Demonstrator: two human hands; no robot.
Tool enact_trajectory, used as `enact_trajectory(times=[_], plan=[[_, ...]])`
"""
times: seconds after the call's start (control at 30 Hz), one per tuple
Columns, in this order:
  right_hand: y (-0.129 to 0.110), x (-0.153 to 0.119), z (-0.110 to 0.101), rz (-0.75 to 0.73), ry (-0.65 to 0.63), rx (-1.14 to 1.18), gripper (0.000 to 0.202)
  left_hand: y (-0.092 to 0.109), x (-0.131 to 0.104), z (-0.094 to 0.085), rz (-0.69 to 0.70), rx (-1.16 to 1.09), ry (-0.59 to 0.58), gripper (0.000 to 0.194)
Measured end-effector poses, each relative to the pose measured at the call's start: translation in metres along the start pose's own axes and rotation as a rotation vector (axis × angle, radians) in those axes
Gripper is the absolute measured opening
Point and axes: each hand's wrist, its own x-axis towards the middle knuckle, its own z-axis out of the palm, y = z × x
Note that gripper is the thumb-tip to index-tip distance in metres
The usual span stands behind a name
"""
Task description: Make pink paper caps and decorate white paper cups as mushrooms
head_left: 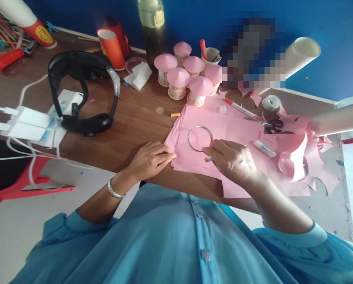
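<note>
One head-worn view looks forward and down, from close above the blue shirt (164,236), across the brown table (138,118).

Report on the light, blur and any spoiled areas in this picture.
Head view: brightness washes out part of the right forearm, the left forearm being darker; head view: coarse pixel blocks hide details at upper right; head view: the metal ring shows a clear outline on the pink paper, but print on the cone-topped cups is too soft to read.
</note>
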Motion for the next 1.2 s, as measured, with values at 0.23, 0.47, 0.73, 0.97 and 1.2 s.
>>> enact_trajectory(times=[0.23,0.47,0.73,0.97,1.2], plan=[[-0.010,0.003,0.017,-0.096,-0.124,0.019,0.024,-0.001,-0.002,0.000,-0.027,-0.027,-0.017,0.018],[-0.013,-0.001,0.025,-0.142,-0.146,0.007,0.029,-0.001,0.000,-0.002,-0.023,0.007,-0.036,0.018],[-0.014,-0.001,0.026,-0.133,-0.105,0.024,0.032,-0.001,0.004,-0.007,0.008,0.011,-0.038,0.017],[-0.011,-0.006,0.017,-0.092,-0.069,0.065,0.021,-0.002,0.020,-0.021,0.016,0.040,-0.042,0.016],[0.011,-0.005,-0.030,0.029,0.293,0.001,0.015,0.010,0.053,-0.018,0.122,0.087,-0.018,0.018]])
